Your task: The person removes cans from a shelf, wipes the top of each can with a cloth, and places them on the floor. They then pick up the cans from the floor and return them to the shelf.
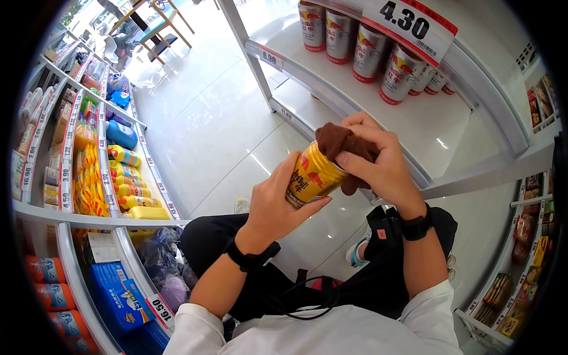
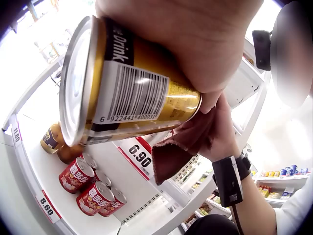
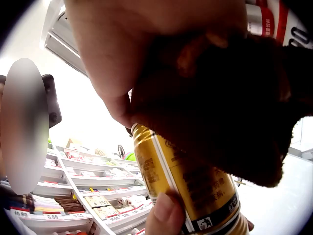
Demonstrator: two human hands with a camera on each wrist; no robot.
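Note:
My left hand (image 1: 269, 198) grips a gold drink can (image 1: 312, 177) with red bull logos, tilted in front of my knees. A bunched brown cloth (image 1: 343, 142) covers the can's upper end, and my right hand (image 1: 381, 163) pinches it there with the thumb on top. In the left wrist view the can's barcode side (image 2: 134, 93) faces the camera, its bare metal end at left. A flap of the cloth (image 2: 176, 152) hangs below the right hand. The right wrist view has the dark cloth (image 3: 215, 112) hiding most of the right fingers, the left thumb (image 3: 165, 213) lying along the can.
Silver drink cans (image 1: 399, 77) stand in rows on the white shelf ahead, under a price tag (image 1: 411, 23). Red cans (image 2: 95, 198) sit on a shelf lower down. Shelves of yellow bottles (image 1: 133, 189) and boxes (image 1: 121, 302) run along my left. Tiled floor (image 1: 207, 112) lies between.

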